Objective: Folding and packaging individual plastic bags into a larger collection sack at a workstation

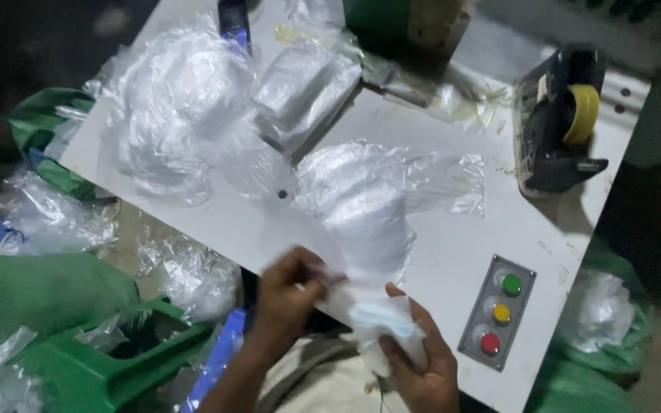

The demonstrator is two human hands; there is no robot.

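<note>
At the bottom centre, my left hand (288,287) pinches the edge of a clear plastic bag (361,206) on the white table (453,252); my right hand (415,356) grips a pale blue mask (380,317). Clear bag heaps (170,107) crowd the upper left. A grey panel with 3 buttons (499,312), green, yellow, red, sits lower right; a black tape dispenser (556,122) upper right.

A white table (453,252) is filling most of the view. A black tape dispenser (556,126) with a yellow roll is sitting near its far right corner, and a grey panel (497,312) of three round buttons (green, yellow, red) is lying at the near right edge. Heaps of clear plastic bags (170,107) are spreading over the left part. A green plastic stool (109,359) is standing below, left.
</note>
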